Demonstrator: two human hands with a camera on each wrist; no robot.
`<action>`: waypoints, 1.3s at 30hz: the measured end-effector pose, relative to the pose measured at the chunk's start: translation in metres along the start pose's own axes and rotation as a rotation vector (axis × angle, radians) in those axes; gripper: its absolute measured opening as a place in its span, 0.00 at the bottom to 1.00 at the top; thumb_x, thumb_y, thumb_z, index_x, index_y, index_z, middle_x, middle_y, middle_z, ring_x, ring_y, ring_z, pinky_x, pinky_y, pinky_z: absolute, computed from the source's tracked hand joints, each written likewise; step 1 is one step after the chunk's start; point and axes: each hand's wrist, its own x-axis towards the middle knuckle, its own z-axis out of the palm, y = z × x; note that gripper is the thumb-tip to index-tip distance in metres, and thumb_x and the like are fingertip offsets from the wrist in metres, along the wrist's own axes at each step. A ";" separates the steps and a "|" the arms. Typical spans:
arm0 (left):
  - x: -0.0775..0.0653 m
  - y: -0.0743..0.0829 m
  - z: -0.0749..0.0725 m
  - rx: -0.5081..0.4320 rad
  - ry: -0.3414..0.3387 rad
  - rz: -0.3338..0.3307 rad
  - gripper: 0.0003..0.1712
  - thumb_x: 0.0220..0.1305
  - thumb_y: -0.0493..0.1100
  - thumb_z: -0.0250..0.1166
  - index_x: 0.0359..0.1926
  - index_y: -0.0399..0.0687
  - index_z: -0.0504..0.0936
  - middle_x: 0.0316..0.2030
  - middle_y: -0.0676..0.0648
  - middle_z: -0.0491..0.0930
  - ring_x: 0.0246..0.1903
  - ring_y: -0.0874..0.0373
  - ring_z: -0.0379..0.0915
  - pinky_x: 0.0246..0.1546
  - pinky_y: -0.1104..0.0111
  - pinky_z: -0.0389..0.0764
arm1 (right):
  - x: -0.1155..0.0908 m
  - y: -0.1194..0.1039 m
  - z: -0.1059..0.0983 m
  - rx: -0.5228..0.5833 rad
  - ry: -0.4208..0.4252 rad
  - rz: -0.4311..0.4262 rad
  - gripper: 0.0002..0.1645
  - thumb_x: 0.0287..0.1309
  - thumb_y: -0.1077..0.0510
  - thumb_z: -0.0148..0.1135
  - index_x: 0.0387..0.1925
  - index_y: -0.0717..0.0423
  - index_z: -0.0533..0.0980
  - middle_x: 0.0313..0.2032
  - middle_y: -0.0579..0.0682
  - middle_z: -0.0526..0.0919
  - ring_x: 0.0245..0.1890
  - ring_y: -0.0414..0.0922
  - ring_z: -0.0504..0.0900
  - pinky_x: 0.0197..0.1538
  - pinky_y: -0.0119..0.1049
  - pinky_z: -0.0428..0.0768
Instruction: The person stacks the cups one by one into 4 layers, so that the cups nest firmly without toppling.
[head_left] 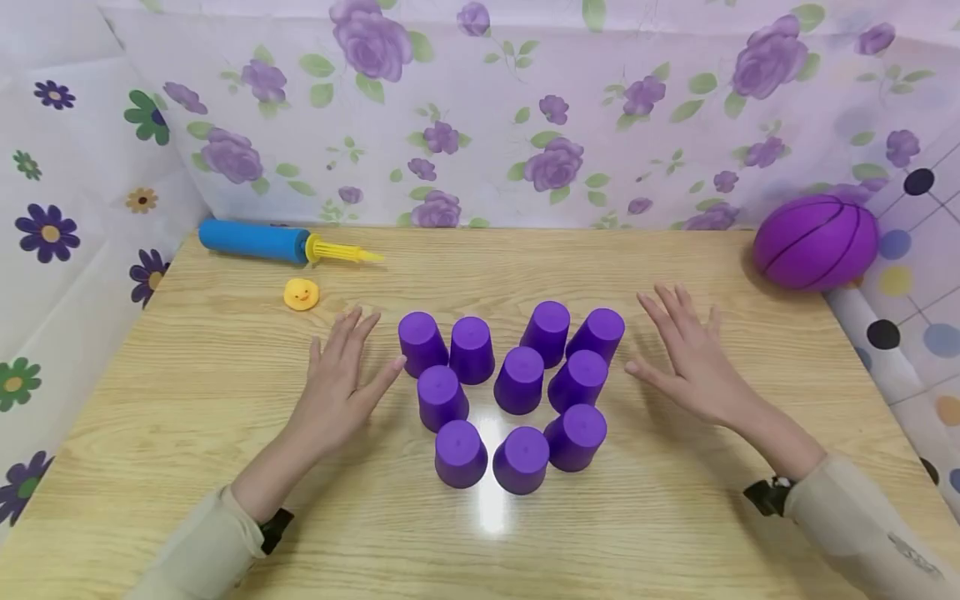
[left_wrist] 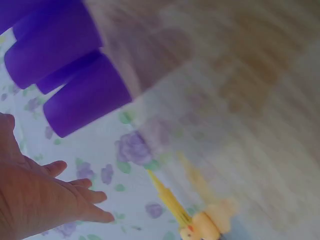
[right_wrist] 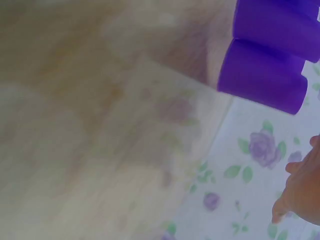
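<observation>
Several purple cups (head_left: 521,379) stand upside down in a loose ring on the wooden table, their closed ends facing up. To the left of them is my left hand (head_left: 333,392), fingers spread and holding nothing. Its thumb tip comes very close to the back-left cup (head_left: 422,343); whether they touch I cannot tell. On the other side my right hand (head_left: 693,367) hovers with fingers apart, a short gap from the back-right cup (head_left: 597,335). The left wrist view has the left hand (left_wrist: 45,195) below some cups (left_wrist: 87,95); in the right wrist view, the right hand (right_wrist: 302,190) is partly cut off.
A blue pump (head_left: 255,242) with a yellow nozzle lies at the back left, a small yellow rubber duck (head_left: 302,294) in front of it. At the back right corner sits a purple ball (head_left: 816,242). Flowered cloth (head_left: 480,117) hangs behind the wooden table (head_left: 360,525).
</observation>
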 end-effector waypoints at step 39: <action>0.044 0.019 0.003 -0.311 -0.073 -0.059 0.29 0.53 0.38 0.69 0.56 0.39 0.72 0.53 0.39 0.74 0.52 0.42 0.72 0.58 0.49 0.69 | 0.132 -0.121 0.037 0.097 -0.433 -0.433 0.25 0.64 0.48 0.55 0.60 0.53 0.71 0.59 0.52 0.73 0.61 0.47 0.69 0.63 0.40 0.69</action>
